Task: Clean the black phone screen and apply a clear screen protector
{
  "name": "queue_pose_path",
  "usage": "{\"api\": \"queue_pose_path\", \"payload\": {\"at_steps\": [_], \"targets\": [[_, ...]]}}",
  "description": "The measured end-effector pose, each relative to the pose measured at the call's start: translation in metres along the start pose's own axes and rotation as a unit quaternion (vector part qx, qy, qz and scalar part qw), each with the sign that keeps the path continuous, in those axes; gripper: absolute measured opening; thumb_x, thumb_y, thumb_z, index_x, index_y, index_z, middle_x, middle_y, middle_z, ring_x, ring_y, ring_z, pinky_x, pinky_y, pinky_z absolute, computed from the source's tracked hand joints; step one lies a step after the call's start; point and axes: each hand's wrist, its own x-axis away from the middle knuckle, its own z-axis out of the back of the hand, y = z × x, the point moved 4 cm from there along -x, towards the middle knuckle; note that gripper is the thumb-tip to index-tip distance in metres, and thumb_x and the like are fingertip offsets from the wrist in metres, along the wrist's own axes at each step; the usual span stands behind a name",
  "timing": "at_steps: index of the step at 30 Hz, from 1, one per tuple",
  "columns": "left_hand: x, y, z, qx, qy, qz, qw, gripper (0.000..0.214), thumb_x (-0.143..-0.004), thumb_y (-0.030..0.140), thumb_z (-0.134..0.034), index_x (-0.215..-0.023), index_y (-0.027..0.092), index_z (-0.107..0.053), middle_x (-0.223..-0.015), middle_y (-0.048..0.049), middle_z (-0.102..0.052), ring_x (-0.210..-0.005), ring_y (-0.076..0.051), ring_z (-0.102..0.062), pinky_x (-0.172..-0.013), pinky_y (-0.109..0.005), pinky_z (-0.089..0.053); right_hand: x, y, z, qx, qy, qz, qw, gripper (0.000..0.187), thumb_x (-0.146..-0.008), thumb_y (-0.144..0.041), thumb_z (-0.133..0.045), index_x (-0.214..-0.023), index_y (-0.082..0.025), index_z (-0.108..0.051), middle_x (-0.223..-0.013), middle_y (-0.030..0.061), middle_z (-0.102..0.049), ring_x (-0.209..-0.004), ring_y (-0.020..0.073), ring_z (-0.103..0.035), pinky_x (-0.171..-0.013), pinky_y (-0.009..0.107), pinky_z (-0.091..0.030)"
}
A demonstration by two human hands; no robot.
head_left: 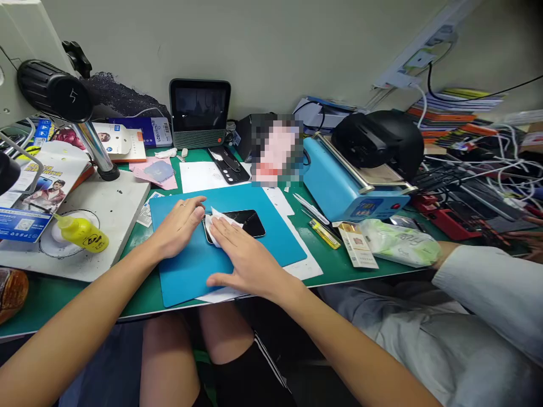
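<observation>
A black phone [248,221] lies on a blue mat [190,271] at the middle of the green bench. My left hand [180,226] rests on the mat with its fingers flat against the phone's left end, steadying it. My right hand [241,257] lies flat, fingers together, pressing a white wipe [218,219] onto the phone's left half. Most of the wipe is hidden under my fingers.
A yellow squeeze bottle [82,233] lies on a white microscope base [106,217] at left. A blue machine [345,189] and black helmet [377,141] stand at right. A cigarette pack [357,244], green wipes pack [399,242] and another person's sleeve [487,288] are at right.
</observation>
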Motion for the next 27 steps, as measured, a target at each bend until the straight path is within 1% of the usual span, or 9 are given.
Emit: {"api": "queue_pose_path", "payload": {"at_steps": [3, 6, 8, 10, 12, 16, 21, 24, 27], "targets": [[0.001, 0.001, -0.001, 0.006, -0.004, 0.003, 1.0, 0.082, -0.106, 0.073, -0.012, -0.153, 0.018, -0.048, -0.142, -0.0151, -0.064, -0.133, -0.032, -0.053, -0.12, -0.055, -0.04, 0.029, 0.008, 0.006, -0.001, -0.003, 0.02, 1.0, 0.112, -0.091, -0.077, -0.061, -0.174, -0.024, -0.007, -0.175, 0.013, -0.033, -0.163, 0.0333, -0.032, -0.131, 0.058, -0.035], [0.001, 0.002, -0.002, 0.013, -0.009, 0.005, 1.0, 0.09, -0.103, 0.08, -0.01, -0.154, 0.016, -0.048, -0.141, -0.0154, -0.064, -0.134, -0.033, -0.053, -0.118, -0.054, -0.042, 0.044, 0.033, 0.016, 0.024, -0.001, -0.04, 0.999, 0.103, -0.095, -0.074, -0.059, -0.174, -0.026, -0.013, -0.175, 0.0125, -0.033, -0.162, 0.034, -0.032, -0.131, 0.059, -0.036], [0.002, 0.002, -0.002, 0.016, -0.006, 0.006, 1.0, 0.094, -0.101, 0.082, -0.008, -0.155, 0.016, -0.048, -0.14, -0.0156, -0.064, -0.133, -0.033, -0.053, -0.118, -0.054, -0.042, 0.037, 0.043, 0.018, 0.028, -0.006, -0.075, 0.997, 0.104, -0.093, -0.079, -0.057, -0.173, -0.021, -0.021, -0.174, 0.0155, -0.032, -0.162, 0.0354, -0.031, -0.131, 0.06, -0.035], [0.002, 0.001, -0.001, 0.016, 0.002, 0.005, 1.0, 0.095, -0.101, 0.082, -0.004, -0.154, 0.016, -0.048, -0.139, -0.0158, -0.065, -0.132, -0.033, -0.055, -0.117, -0.054, -0.043, 0.018, 0.041, 0.015, 0.019, -0.011, -0.08, 0.997, 0.11, -0.09, -0.085, -0.053, -0.171, -0.014, -0.028, -0.174, 0.0196, -0.031, -0.162, 0.0367, -0.031, -0.131, 0.061, -0.034], [0.001, 0.001, 0.0, 0.015, 0.009, 0.003, 1.0, 0.097, -0.1, 0.081, -0.001, -0.153, 0.016, -0.049, -0.136, -0.0162, -0.066, -0.129, -0.033, -0.056, -0.117, -0.054, -0.043, -0.004, 0.028, 0.01, 0.007, -0.015, -0.052, 0.998, 0.114, -0.09, -0.088, -0.05, -0.168, -0.007, -0.032, -0.173, 0.0237, -0.03, -0.163, 0.0372, -0.028, -0.133, 0.061, -0.03], [0.001, -0.002, 0.0, 0.009, 0.01, -0.001, 1.0, 0.1, -0.099, 0.084, -0.003, -0.154, 0.014, -0.048, -0.139, -0.0174, -0.064, -0.131, -0.034, -0.054, -0.118, -0.056, -0.041, -0.025, 0.0, 0.0, 0.001, -0.017, -0.01, 1.0, 0.122, -0.085, -0.091, -0.052, -0.168, -0.005, -0.031, -0.174, 0.0218, -0.03, -0.165, 0.034, -0.025, -0.135, 0.056, -0.028], [0.0, -0.003, -0.001, 0.001, -0.007, -0.005, 1.0, 0.099, -0.1, 0.084, -0.008, -0.154, 0.013, -0.048, -0.136, -0.0161, -0.066, -0.128, -0.033, -0.053, -0.118, -0.055, -0.04, 0.004, -0.011, 0.001, -0.003, -0.007, 0.042, 0.999, 0.111, -0.091, -0.086, -0.05, -0.167, -0.006, -0.035, -0.172, 0.0204, -0.036, -0.163, 0.0339, -0.03, -0.134, 0.056, -0.031], [0.0, -0.002, -0.001, -0.002, -0.009, 0.001, 1.0, 0.095, -0.101, 0.082, -0.007, -0.153, 0.015, -0.05, -0.136, -0.0148, -0.066, -0.129, -0.033, -0.052, -0.118, -0.055, -0.04, 0.029, 0.003, 0.009, 0.006, 0.009, 0.033, 0.999, 0.098, -0.097, -0.075, -0.053, -0.171, -0.015, -0.028, -0.172, 0.0157, -0.037, -0.162, 0.0329, -0.033, -0.132, 0.056, -0.034], [0.0, -0.001, -0.001, -0.003, -0.012, 0.007, 1.0, 0.09, -0.103, 0.081, -0.01, -0.149, 0.018, -0.054, -0.138, -0.0138, -0.066, -0.131, -0.033, -0.05, -0.118, -0.056, -0.039, 0.05, 0.026, 0.017, 0.019, 0.026, -0.01, 0.999, 0.092, -0.1, -0.068, -0.056, -0.172, -0.02, -0.025, -0.171, 0.0143, -0.039, -0.16, 0.0332, -0.037, -0.131, 0.058, -0.037]]}}
